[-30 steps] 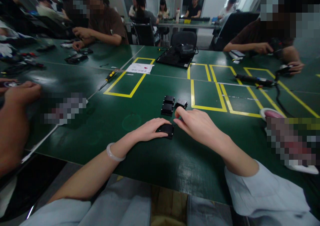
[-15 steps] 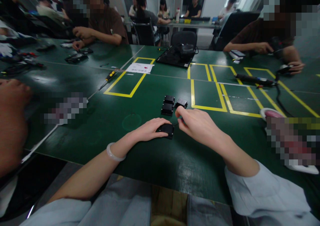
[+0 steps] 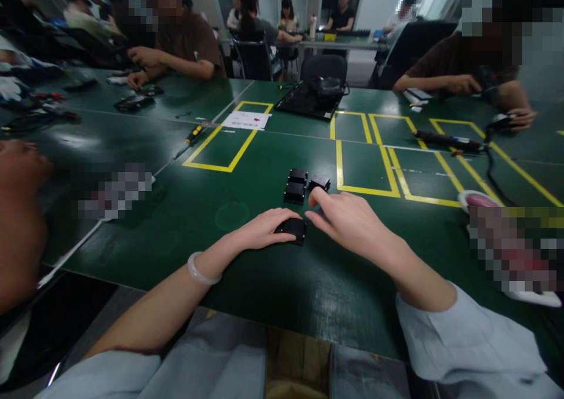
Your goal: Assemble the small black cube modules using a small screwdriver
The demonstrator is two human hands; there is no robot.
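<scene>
My left hand [image 3: 268,227] is closed on a small black rectangular part [image 3: 294,230], with fingers over its far side and the thumb along its near edge. The part rests on the green tabletop. At its right side is my right hand [image 3: 350,215], with curled fingers and the thumb extended toward the part. A gap shows between thumb and index fingertip; whatever the curled fingers hold is hidden. Just beyond, two similar black parts [image 3: 296,185] lie in a column, and another black part [image 3: 319,181] sits tilted beside them, close to my right fingers.
Yellow tape frames [image 3: 368,192] mark the green table [image 3: 264,270]. A yellow-and-black screwdriver [image 3: 190,140] and a paper sheet [image 3: 247,120] lie to the left. A black tray [image 3: 304,102] stands farther back. Another person's arm [image 3: 22,223] is at left; co-workers sit opposite.
My right thumb has straightened and moved left toward the black part. The thin dark thing seen earlier between part and fingers is no longer discernible. My left hand stays still.
</scene>
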